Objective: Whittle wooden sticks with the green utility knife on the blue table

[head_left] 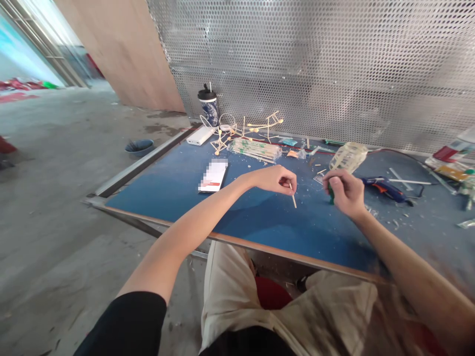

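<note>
Over the middle of the blue table, my left hand (pixel 279 180) is closed in a pinch on a thin wooden stick (pixel 294 200), whose lower end points down toward the tabletop. My right hand (pixel 346 190), a short way to the right, has its fingers curled round a small green object (pixel 331 195). Most of that object is hidden by the fingers, so its kind does not show. The two hands are apart. Just behind my right hand lies a pale, see-through ribbed container (pixel 349 156). A blue glue gun (pixel 386 189) with an orange trigger rests to its right.
A phone (pixel 214 175) lies left of my left hand. Behind are a bag of sticks (pixel 255 149), glued stick frames (pixel 265 124), a white power bank (pixel 200 136) and a lidded cup (pixel 209 106). A perforated metal panel (pixel 311 64) stands along the back edge.
</note>
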`<action>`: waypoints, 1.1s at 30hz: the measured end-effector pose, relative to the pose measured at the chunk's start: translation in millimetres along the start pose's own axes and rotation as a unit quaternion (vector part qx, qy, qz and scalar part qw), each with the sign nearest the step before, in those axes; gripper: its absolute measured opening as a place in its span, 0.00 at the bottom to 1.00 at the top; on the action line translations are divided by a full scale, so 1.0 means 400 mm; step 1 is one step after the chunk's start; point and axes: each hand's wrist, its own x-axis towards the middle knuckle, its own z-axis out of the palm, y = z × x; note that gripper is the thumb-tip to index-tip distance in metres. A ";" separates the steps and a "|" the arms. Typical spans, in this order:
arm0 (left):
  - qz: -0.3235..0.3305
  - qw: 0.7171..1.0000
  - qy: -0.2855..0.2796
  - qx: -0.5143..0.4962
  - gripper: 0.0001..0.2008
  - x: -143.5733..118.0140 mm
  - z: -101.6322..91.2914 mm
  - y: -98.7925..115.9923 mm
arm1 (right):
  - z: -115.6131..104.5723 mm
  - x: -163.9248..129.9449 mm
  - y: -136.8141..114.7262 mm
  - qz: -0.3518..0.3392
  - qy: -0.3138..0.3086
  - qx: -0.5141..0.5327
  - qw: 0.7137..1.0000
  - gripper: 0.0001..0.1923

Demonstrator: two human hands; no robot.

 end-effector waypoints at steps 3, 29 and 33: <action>-0.009 0.999 0.029 0.016 0.13 0.002 -0.002 0.010 | 0.004 0.005 0.011 0.018 0.072 0.060 0.995 0.14; -0.047 0.965 0.240 -0.092 0.14 0.019 0.039 -0.107 | -0.002 0.021 0.138 -0.088 -0.227 -0.280 0.929 0.18; -0.047 0.962 0.253 -0.087 0.16 0.021 0.037 -0.113 | 0.030 0.023 0.105 -0.074 -0.264 -0.340 0.900 0.21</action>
